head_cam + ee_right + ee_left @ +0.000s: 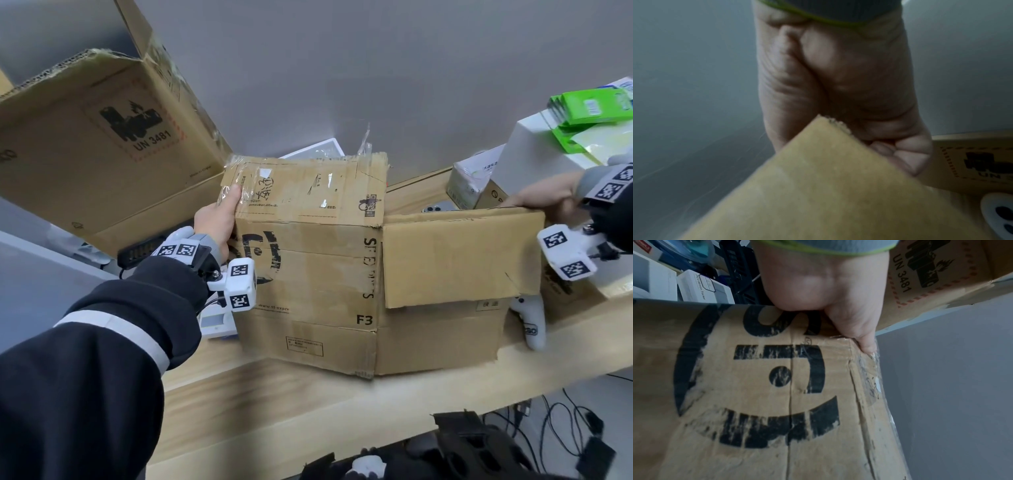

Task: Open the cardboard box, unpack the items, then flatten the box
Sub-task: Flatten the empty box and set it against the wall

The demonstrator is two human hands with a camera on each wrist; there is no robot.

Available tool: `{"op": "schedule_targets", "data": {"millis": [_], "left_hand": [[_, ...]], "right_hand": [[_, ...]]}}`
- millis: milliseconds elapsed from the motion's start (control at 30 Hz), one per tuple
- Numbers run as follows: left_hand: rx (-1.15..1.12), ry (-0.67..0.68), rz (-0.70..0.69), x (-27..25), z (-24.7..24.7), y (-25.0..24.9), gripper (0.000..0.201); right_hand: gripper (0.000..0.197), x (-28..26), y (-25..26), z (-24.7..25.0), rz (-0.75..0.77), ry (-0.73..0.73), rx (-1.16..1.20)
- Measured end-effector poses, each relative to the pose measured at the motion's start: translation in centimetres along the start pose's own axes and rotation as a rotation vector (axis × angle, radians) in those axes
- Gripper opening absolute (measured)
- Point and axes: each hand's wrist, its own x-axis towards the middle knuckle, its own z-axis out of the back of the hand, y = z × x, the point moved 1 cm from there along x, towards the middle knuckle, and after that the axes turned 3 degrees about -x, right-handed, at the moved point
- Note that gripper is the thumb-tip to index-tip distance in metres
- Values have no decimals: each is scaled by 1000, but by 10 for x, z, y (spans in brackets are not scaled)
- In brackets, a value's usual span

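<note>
A worn brown cardboard box [308,284] with black print stands on the wooden table [274,404], one corner toward me. My left hand [219,219] grips its upright left flap [305,188] at the taped corner, thumb on the outside; the left wrist view shows the left hand [838,305] with the thumb on the box [756,402] edge. My right hand [544,198] holds the far corner of the right flap [459,257], which hangs folded outward. In the right wrist view the right hand [838,89] curls its fingers around the flap [818,186] corner. The box's inside is hidden.
A big open carton marked UN 3481 [102,144] leans at the back left. White boxes [537,157] and green packets [596,109] are stacked at the back right. A white controller [532,322] lies beside the box on the right. Cables [565,421] hang below the table edge.
</note>
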Motion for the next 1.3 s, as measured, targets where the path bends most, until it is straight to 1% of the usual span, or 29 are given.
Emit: {"op": "schedule_targets", "data": {"millis": [67,133,200,233,333,433,567,633,700,767,900,1000,1067,1167,1300], "left_hand": [[-2,8,-5,-3,-2,-2,43],[-6,14,-15,-5,-4,-5,42],[-5,17,-19,-6,-4,-6,42],[-5,20,-18,-7,-4,-5,42],[-7,10,-11,-8,0,-4,42],[-19,-9,3,-8,5,-2,46],[-25,-2,25,-9,6,0,51],[-32,15,35,-9,6,1,52],[-41,47,44,-9,6,4,55],[-47,86,37,-10,4,6,56],[-78,133,36,-12,2,8,55],[-75,124,35,-12,2,7,55],[-73,101,22,-12,3,6,51],[-69,72,2,-11,5,5,50],[-62,46,-5,-6,9,4,51]], "right_hand": [[28,1,-1,4,-9,-6,24],[26,2,-2,6,-18,37,39],[38,6,-6,10,-34,89,41],[39,6,-7,10,-42,107,46],[25,-4,-4,1,-37,99,49],[28,-9,-3,-7,-18,97,27],[20,-8,-3,-14,-19,76,-48],[24,-5,-3,-18,-22,49,-79],[30,-1,-2,-22,-33,36,-161],[31,0,-1,-26,-44,26,-217],[33,-2,0,-35,-53,88,-222],[34,-5,1,-41,-51,196,-221],[34,-6,0,-39,-69,238,-219],[34,-4,-4,-32,-73,218,-180],[32,-2,-8,-19,-60,133,-87]]}}
